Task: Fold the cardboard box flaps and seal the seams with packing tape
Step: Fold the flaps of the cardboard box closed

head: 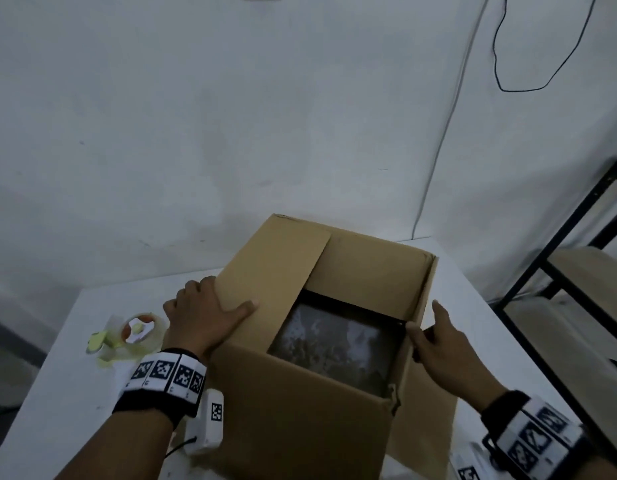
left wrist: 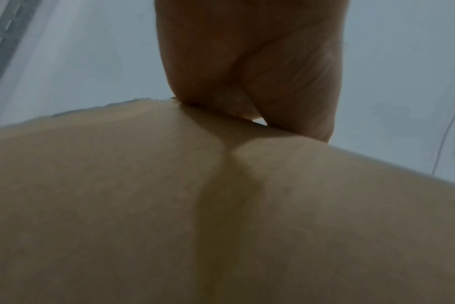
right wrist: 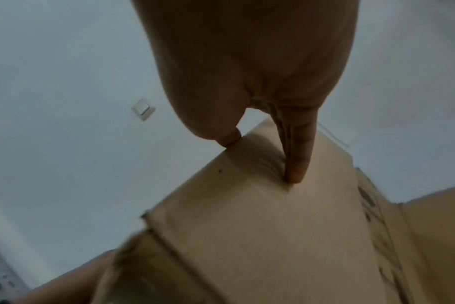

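Note:
An open brown cardboard box [head: 300, 410] stands on the white table [head: 75, 375]. Its left flap [head: 275, 265] leans inward over the opening. My left hand [head: 203, 313] grips that flap's near edge with the thumb on top; the left wrist view shows the hand [left wrist: 247, 61] at the edge of the flap [left wrist: 169, 205]. The right flap [head: 423, 289] stands upright. My right hand [head: 442, 344] pinches it, thumb inside and fingers [right wrist: 299, 160] straight along the outer face [right wrist: 273, 226]. A dark item [head: 334, 341] lies inside. A clear tape roll [head: 140, 332] sits left of the box.
A pale wall rises just behind the table, with a thin cable [head: 438, 150] running down it. A black metal shelf frame [head: 559, 271] stands close on the right. Yellowish scraps [head: 97, 342] lie beside the tape roll.

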